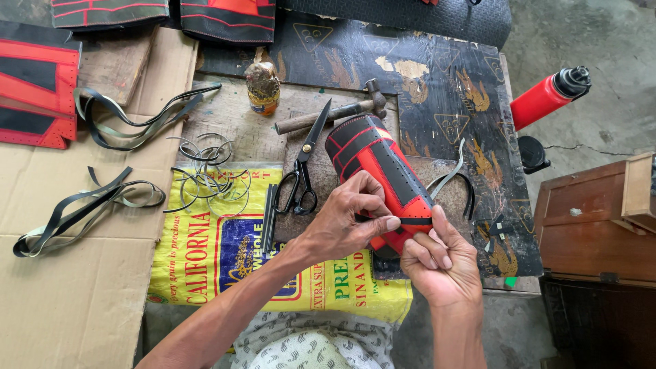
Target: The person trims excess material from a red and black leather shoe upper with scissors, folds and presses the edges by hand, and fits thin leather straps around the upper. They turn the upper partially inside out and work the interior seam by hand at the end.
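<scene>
Head view: both hands pinch red-black sleeve.

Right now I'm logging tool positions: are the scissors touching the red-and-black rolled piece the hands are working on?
Apart. In the head view, the scissors lie left of the red-and-black rolled piece, with bare worn board visible between them along their length.

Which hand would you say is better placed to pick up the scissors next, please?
Probably the left hand: the scissors lie just to its left on the bench, while the right hand sits on the far side of the red-and-black piece both hands grip.
</scene>
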A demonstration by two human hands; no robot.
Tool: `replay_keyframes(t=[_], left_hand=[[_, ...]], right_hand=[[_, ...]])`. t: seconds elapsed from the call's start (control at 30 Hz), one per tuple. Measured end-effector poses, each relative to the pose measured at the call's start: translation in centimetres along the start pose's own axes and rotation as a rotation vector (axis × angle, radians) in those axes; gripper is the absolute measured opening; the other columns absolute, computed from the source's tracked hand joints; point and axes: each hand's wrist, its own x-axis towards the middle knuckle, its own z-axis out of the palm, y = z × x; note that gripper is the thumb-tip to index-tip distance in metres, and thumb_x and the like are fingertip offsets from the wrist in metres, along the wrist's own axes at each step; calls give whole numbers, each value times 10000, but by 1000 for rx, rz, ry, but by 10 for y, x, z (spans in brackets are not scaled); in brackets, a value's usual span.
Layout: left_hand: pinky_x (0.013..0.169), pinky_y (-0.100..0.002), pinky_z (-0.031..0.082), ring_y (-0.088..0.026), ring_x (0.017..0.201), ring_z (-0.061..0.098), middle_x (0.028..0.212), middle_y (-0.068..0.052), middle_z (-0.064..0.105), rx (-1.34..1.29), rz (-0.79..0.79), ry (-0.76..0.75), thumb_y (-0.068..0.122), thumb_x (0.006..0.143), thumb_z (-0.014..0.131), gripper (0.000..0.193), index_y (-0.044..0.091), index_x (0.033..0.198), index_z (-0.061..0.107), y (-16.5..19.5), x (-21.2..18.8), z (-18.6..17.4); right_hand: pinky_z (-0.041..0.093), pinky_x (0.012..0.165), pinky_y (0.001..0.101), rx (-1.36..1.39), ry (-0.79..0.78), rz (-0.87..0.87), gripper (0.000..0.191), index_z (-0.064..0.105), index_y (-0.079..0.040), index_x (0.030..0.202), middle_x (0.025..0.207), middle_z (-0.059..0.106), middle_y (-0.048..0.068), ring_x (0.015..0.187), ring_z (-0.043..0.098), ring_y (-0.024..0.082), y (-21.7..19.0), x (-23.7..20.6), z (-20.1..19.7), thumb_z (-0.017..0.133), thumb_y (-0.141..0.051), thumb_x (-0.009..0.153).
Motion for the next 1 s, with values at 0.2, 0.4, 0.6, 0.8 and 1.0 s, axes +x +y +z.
replay_keyframes(t=[0.2, 0.4, 0.6, 0.8, 1.0], left_hand=[[755, -336, 497, -175, 883, 566, 905, -30, 531, 27, -2, 24, 259, 846, 844, 238, 46, 839, 737, -2, 0, 4], [769, -343, 503, -188, 899, 562, 926, -49, 518, 54, -1, 56, 238, 831, 847, 220, 45, 851, 744, -2, 1, 11], [774, -354, 498, -204, 895, 560, 933, -64, 513, 90, -12, 87, 207, 827, 847, 197, 39, 856, 749, -5, 4, 17], [795, -361, 503, -219, 908, 563, 954, -79, 518, 102, 27, 69, 154, 858, 808, 140, 34, 909, 757, -10, 2, 21], [795, -367, 532, -234, 917, 596, 953, -92, 556, 167, -25, -28, 102, 824, 797, 151, 19, 947, 772, -4, 0, 3]], right_hand=[[255, 407, 227, -6, -5, 0, 215, 511, -111, 869, 528, 340, -75, 358, 292, 46, 0, -1, 0, 709, -73, 943], [251, 404, 217, -26, 31, -32, 184, 527, -99, 901, 587, 414, -70, 362, 297, 37, -2, 0, -4, 708, -83, 929], [299, 445, 241, -136, -117, -159, 214, 483, -75, 989, 644, 473, -28, 441, 363, 73, 10, 0, -14, 694, -38, 980], [336, 380, 224, -441, -137, -590, 424, 522, -104, 1247, 846, 623, 55, 426, 405, 68, 40, 23, -17, 715, 36, 895], [331, 353, 235, -627, -97, -782, 605, 469, -116, 1329, 901, 635, 74, 430, 455, 76, 56, 28, -13, 755, 82, 834]])
